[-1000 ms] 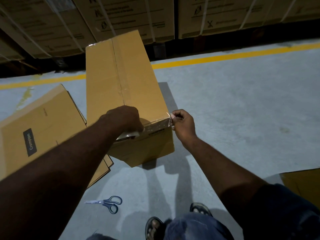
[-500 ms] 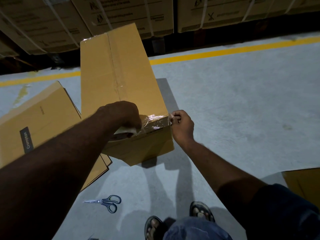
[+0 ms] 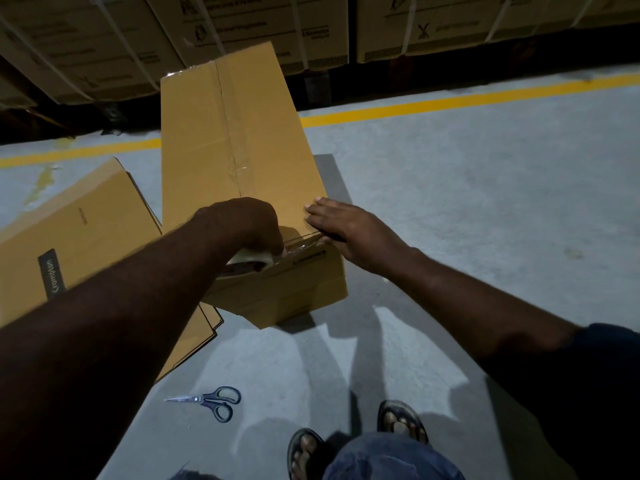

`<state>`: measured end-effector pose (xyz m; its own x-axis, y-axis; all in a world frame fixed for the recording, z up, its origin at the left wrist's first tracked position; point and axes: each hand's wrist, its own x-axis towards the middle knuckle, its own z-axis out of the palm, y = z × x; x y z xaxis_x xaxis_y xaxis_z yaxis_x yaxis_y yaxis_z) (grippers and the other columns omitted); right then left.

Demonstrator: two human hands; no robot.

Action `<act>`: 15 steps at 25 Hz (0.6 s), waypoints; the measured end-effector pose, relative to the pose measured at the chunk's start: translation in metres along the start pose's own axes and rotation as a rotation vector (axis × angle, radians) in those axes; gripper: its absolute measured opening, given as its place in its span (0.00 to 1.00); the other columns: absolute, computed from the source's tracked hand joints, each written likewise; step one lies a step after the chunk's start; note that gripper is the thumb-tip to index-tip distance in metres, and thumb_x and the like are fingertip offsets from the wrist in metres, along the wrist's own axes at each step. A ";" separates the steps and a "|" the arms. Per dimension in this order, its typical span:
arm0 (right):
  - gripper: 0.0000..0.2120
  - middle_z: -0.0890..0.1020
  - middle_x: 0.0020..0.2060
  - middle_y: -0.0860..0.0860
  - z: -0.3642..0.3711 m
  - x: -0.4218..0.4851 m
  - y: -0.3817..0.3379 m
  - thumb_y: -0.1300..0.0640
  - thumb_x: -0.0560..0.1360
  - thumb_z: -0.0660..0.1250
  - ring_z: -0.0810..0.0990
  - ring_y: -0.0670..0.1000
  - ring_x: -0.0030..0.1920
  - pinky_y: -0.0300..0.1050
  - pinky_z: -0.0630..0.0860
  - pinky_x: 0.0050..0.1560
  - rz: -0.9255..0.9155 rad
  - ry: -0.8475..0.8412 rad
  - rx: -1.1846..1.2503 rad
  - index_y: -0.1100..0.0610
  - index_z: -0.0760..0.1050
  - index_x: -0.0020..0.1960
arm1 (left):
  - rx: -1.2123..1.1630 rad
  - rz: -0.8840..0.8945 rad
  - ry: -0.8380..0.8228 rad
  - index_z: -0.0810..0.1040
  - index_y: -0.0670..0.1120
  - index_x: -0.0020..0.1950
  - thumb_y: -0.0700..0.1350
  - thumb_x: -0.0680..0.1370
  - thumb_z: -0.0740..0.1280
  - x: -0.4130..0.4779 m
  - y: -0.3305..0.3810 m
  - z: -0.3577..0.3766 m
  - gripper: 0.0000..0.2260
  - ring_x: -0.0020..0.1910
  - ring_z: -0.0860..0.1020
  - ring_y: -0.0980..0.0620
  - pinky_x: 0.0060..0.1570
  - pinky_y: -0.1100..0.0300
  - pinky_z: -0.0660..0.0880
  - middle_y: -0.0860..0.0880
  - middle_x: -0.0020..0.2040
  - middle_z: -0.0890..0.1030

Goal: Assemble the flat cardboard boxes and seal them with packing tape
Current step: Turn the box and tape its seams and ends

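Observation:
A long assembled cardboard box point(image 3: 235, 143) stands on the grey floor, its top seam covered with clear tape. My left hand point(image 3: 242, 223) grips a roll of clear packing tape point(image 3: 251, 261) against the box's near end. A strip of tape point(image 3: 301, 242) runs from the roll along the near top edge. My right hand point(image 3: 343, 230) lies flat with straight fingers on the box's near right corner, pressing the tape end down.
A stack of flat cardboard boxes point(image 3: 79, 230) lies left of the box, partly under my left arm. Blue-handled scissors point(image 3: 211, 401) lie on the floor near my sandalled feet point(image 3: 401, 419). Strapped cartons point(image 3: 242, 26) line the back behind a yellow floor line point(image 3: 450, 100).
My right hand let go of its pinch on the tape end and now lies flat on the box corner. The left hand with the roll stays at the near end.

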<state>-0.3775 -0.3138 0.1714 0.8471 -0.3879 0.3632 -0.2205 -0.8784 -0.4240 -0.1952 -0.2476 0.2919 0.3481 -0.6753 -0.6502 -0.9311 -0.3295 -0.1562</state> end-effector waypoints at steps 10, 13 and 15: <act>0.25 0.72 0.74 0.52 0.013 -0.007 0.010 0.64 0.78 0.70 0.66 0.52 0.76 0.51 0.72 0.71 0.000 0.047 0.008 0.57 0.72 0.74 | 0.048 0.228 0.112 0.75 0.56 0.69 0.71 0.70 0.67 -0.057 -0.046 -0.007 0.32 0.56 0.75 0.51 0.53 0.56 0.73 0.51 0.62 0.79; 0.24 0.73 0.73 0.51 0.012 -0.007 0.010 0.63 0.78 0.69 0.66 0.51 0.76 0.49 0.71 0.71 0.000 0.059 0.020 0.57 0.73 0.73 | 0.013 0.171 0.123 0.74 0.58 0.69 0.73 0.67 0.67 -0.080 -0.082 0.006 0.34 0.40 0.76 0.60 0.47 0.58 0.75 0.58 0.46 0.78; 0.23 0.73 0.73 0.51 0.011 -0.007 0.008 0.62 0.78 0.70 0.67 0.51 0.76 0.49 0.70 0.72 -0.001 0.072 0.018 0.57 0.74 0.72 | -0.059 0.089 0.104 0.75 0.57 0.68 0.75 0.64 0.66 -0.085 -0.103 0.017 0.37 0.40 0.78 0.60 0.47 0.58 0.76 0.59 0.44 0.79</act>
<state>-0.3795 -0.3154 0.1560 0.8102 -0.4068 0.4219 -0.2103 -0.8737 -0.4386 -0.1312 -0.1448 0.3506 0.2764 -0.7674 -0.5785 -0.9519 -0.3014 -0.0550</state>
